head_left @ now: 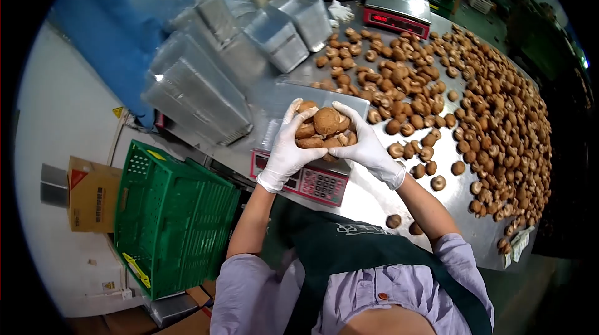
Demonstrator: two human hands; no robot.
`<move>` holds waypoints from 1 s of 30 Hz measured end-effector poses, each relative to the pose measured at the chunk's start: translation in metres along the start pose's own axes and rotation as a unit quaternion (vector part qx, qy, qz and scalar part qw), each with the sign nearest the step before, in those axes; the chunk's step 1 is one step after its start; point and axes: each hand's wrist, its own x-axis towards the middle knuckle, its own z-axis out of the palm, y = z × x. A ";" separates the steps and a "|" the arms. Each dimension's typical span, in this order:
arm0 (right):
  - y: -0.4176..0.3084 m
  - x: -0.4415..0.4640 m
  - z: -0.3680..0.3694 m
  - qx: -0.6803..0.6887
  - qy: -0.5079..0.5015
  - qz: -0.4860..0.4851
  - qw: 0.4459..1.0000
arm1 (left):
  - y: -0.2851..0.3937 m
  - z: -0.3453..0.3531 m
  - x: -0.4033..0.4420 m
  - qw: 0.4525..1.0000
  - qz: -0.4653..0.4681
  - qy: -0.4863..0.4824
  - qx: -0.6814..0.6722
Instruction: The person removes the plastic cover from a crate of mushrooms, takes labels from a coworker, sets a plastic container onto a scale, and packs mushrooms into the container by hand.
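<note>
Between my two gloved hands, above a red-and-silver weighing scale [312, 182], is a heap of brown shiitake mushrooms [326, 121]. My left hand [290, 145] curves round the heap's left side, fingers pointing up. Round the right side my right hand [368, 148] is closed, its thumb lying across the front. Whether a clear tray sits under the mushrooms I cannot tell; the hands hide the underside. Behind them the scale's flat platform [355, 103] partly shows.
Loose shiitake mushrooms [505, 141] cover the right of the metal table [449, 207]. Stacked clear plastic trays [196, 88] stand at the left. A second scale [398, 10] sits at the back. Green crates [175, 210] are at the lower left, near a cardboard box [93, 194].
</note>
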 end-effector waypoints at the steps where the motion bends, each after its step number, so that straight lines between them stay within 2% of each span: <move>1: 0.002 0.012 0.012 -0.013 0.002 -0.006 1.000 | -0.010 -0.011 0.000 1.000 -0.011 0.014 -0.019; 6: 0.021 0.062 0.054 -0.101 0.010 0.022 0.995 | -0.066 -0.052 0.003 0.998 -0.046 0.047 -0.020; 8: 0.034 0.076 0.063 -0.153 0.027 0.035 0.987 | -0.085 -0.058 0.004 0.994 -0.082 0.053 0.039; 9: 0.039 0.080 0.067 -0.154 0.028 0.036 0.987 | -0.090 -0.059 0.004 0.993 -0.070 0.066 0.063; 13: 0.055 0.090 0.072 -0.222 0.048 0.059 0.972 | -0.110 -0.056 0.005 0.991 -0.104 0.078 0.012; 14: 0.060 0.090 0.072 -0.262 0.052 0.052 0.962 | -0.113 -0.055 0.004 0.992 -0.088 0.076 0.053; 18: 0.063 0.087 0.076 -0.287 0.091 0.051 0.952 | -0.120 -0.052 0.002 0.994 -0.101 0.024 0.043; 20: 0.060 0.088 0.078 -0.280 0.097 0.055 0.954 | -0.117 -0.053 0.004 0.996 -0.090 0.026 0.007; 21: 0.060 0.088 0.078 -0.274 0.094 0.054 0.956 | -0.121 -0.053 0.004 0.995 -0.021 0.027 0.090; 22: 0.062 0.089 0.077 -0.274 0.102 0.057 0.954 | -0.124 -0.053 0.004 0.996 -0.019 0.019 0.087; 24: 0.066 0.090 0.075 -0.318 0.100 0.020 0.943 | -0.123 -0.057 0.006 0.985 0.035 0.021 0.166; 26: 0.065 0.088 0.074 -0.354 0.108 0.036 0.928 | -0.116 -0.066 0.007 0.990 0.050 0.024 0.132; 28: 0.060 0.085 0.074 -0.387 0.111 0.052 0.914 | -0.106 -0.080 0.009 0.989 -0.094 0.039 -0.111; 29: 0.055 0.082 0.075 -0.407 0.121 0.023 0.905 | -0.103 -0.091 0.010 0.998 -0.021 0.049 -0.026; 30: 0.051 0.078 0.074 -0.426 0.130 -0.005 0.895 | -0.116 -0.098 0.009 0.997 -0.004 0.072 0.014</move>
